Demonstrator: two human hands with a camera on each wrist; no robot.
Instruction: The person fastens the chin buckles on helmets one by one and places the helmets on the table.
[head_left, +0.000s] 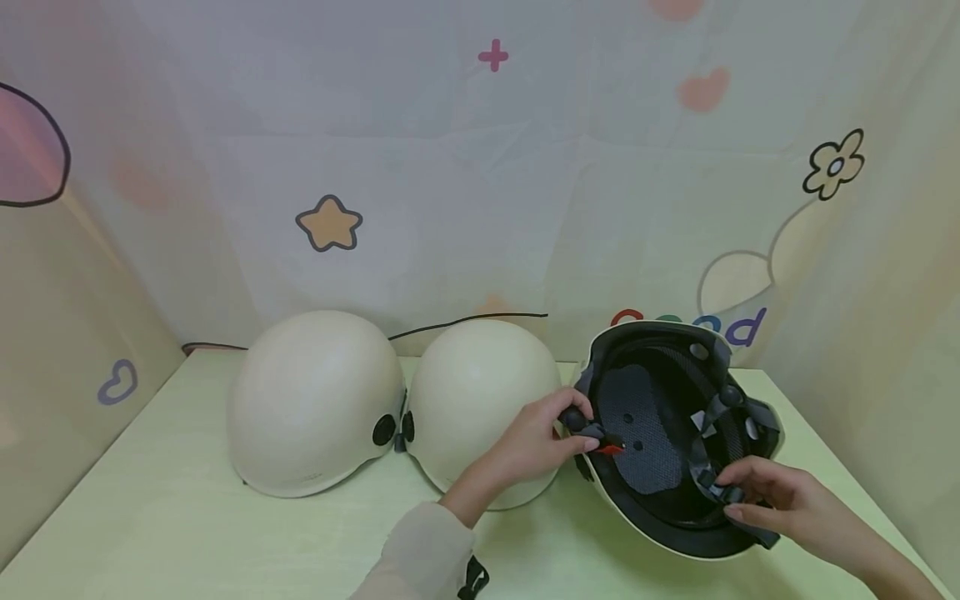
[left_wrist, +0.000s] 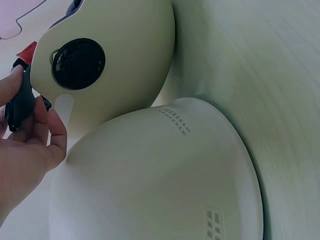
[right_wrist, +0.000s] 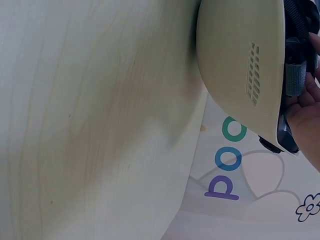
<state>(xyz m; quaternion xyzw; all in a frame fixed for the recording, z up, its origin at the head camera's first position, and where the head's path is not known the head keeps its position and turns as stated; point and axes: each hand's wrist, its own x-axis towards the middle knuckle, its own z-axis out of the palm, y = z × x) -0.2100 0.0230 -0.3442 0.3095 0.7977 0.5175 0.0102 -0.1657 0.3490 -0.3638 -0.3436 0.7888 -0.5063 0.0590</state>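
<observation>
An upturned cream helmet (head_left: 645, 433) lies at the right of the table, its black padded inside facing up and toward me. At its left rim my left hand (head_left: 536, 437) pinches a dark chin strap with a red buckle tab (head_left: 611, 450). In the left wrist view the same hand (left_wrist: 35, 135) grips the strap, the red tab (left_wrist: 27, 52) sticking out above the thumb. Over the helmet's right side my right hand (head_left: 787, 508) pinches the other strap (head_left: 738, 496) and its clip. The right wrist view catches only part of that hand (right_wrist: 305, 110) beside the strap end (right_wrist: 295, 80).
Two more cream helmets, one at the left (head_left: 315, 400) and one in the middle (head_left: 480, 400), stand dome up side by side. The middle one is close against the upturned helmet. A patterned curtain (head_left: 450, 167) backs the pale wooden table (head_left: 135, 508), with a black cord (head_left: 465, 319) along it.
</observation>
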